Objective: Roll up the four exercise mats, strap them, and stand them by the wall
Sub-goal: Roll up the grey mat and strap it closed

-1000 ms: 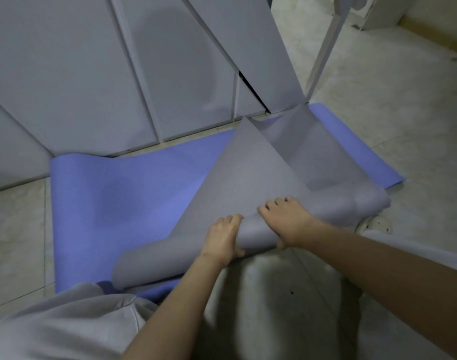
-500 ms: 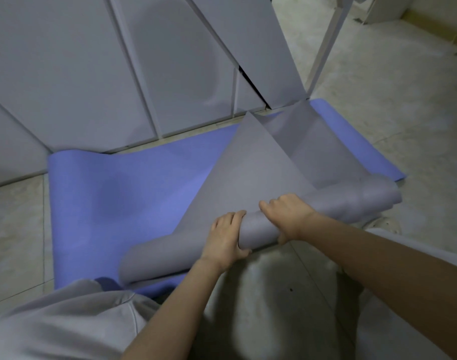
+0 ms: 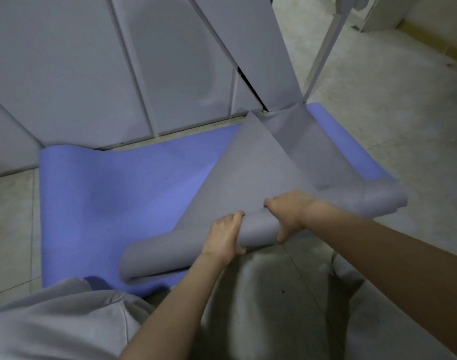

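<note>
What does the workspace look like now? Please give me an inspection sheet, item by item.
Surface: pale tiled floor.
Job's things: blue exercise mat flat on the floor; grey roll lying slanted on it, partly unrolled; no strap seen.
Clutter: nothing seen.
Grippers: left hand and right hand both grip the grey roll, side by side.
Cables: nothing seen.
Surroundings: grey panels behind the mat; white post at right.

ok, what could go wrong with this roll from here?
Left hand and right hand grip the grey mat roll close together mid-length, so its free ends may loosen. Its unrolled part lies skewed across the blue mat, so the roll could telescope.
</note>
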A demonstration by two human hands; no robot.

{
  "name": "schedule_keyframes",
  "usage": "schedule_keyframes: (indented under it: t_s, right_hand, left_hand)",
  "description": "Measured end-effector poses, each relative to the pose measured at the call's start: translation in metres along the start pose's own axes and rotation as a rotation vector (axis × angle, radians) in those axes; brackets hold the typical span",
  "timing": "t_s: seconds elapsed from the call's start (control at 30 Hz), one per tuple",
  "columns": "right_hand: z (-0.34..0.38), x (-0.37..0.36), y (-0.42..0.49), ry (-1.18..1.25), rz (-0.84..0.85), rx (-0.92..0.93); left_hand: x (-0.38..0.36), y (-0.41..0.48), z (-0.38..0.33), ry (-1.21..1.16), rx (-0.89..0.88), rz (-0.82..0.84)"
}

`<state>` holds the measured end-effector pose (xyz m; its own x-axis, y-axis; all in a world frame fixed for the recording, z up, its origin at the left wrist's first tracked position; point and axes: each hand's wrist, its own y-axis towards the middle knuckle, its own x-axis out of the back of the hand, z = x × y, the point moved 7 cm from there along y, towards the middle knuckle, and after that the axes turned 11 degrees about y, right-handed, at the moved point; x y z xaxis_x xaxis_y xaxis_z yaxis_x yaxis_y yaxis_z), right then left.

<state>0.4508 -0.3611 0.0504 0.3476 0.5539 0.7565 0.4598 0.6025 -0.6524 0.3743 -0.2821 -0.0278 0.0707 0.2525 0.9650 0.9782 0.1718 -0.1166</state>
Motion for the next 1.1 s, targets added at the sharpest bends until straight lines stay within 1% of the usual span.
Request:
schedule_keyframes:
  t_s: [0.03,0.07,0.17,0.2,0.23,0.27,0.33,0.4,0.43,0.47,0.53,0.6,0.67,0.7,0.8,0.9,1.0,1.1]
  right_hand:
    - [0.003,0.000,-0.002,-0.026,-0.028,-0.003]
    - [0.008,0.001,-0.004,-0.068,-0.096,0.004]
    - [0.027,0.001,-0.009,-0.221,-0.451,0.029]
    - [0.033,-0.001,-0.011,-0.219,-0.565,0.078]
    - [0.035,-0.006,-0.008,-0.206,-0.604,0.109]
    - [0.035,-0.011,-0.007,-0.200,-0.601,0.120]
    - [0.036,-0.010,-0.009,-0.235,-0.512,0.087]
    - [0.033,-0.016,-0.010,-0.198,-0.252,0.074]
    - [0.029,-0.019,-0.007,-0.174,-0.193,0.077]
    - [0.026,-0.019,-0.006,-0.170,-0.176,0.088]
    - [0.022,-0.017,-0.004,-0.168,-0.158,0.074]
    - [0.020,-0.014,-0.001,-0.150,-0.164,0.057]
    - [0.019,-0.012,0.003,-0.156,-0.174,0.055]
    - [0.019,-0.007,0.004,-0.163,-0.170,0.054]
    - [0.016,0.002,0.009,-0.156,-0.103,0.043]
    - [0.008,0.004,0.014,-0.120,-0.025,0.037]
    - [-0.003,0.002,0.015,-0.048,0.041,0.016]
    - [-0.007,-0.008,0.011,0.025,0.119,-0.014]
  left_hand:
    - [0.002,0.004,0.001,-0.002,-0.003,0.022]
    - [0.003,0.007,0.001,-0.012,-0.011,0.042]
    - [0.010,0.021,-0.003,-0.001,-0.086,0.114]
    - [0.012,0.025,-0.005,0.020,-0.115,0.147]
    - [0.015,0.027,-0.007,0.043,-0.142,0.180]
    - [0.016,0.028,-0.009,0.063,-0.162,0.206]
    - [0.012,0.027,-0.011,0.084,-0.188,0.239]
    - [0.005,0.025,-0.014,0.058,-0.194,0.246]
    - [0.002,0.024,-0.015,0.013,-0.182,0.238]
    - [-0.001,0.022,-0.015,-0.048,-0.163,0.222]
    - [-0.001,0.015,-0.015,-0.160,-0.128,0.139]
    - [0.001,0.004,-0.014,-0.191,-0.095,0.030]
    - [0.001,-0.009,-0.012,-0.096,-0.070,-0.125]
    - [-0.001,-0.014,-0.011,-0.047,-0.047,-0.170]
    - [-0.009,-0.022,-0.007,0.008,0.029,-0.220]
    - [-0.016,-0.022,-0.005,0.031,0.075,-0.194]
    - [-0.018,-0.016,-0.008,-0.022,0.013,-0.127]
    - [-0.014,-0.005,-0.013,-0.002,-0.049,-0.006]
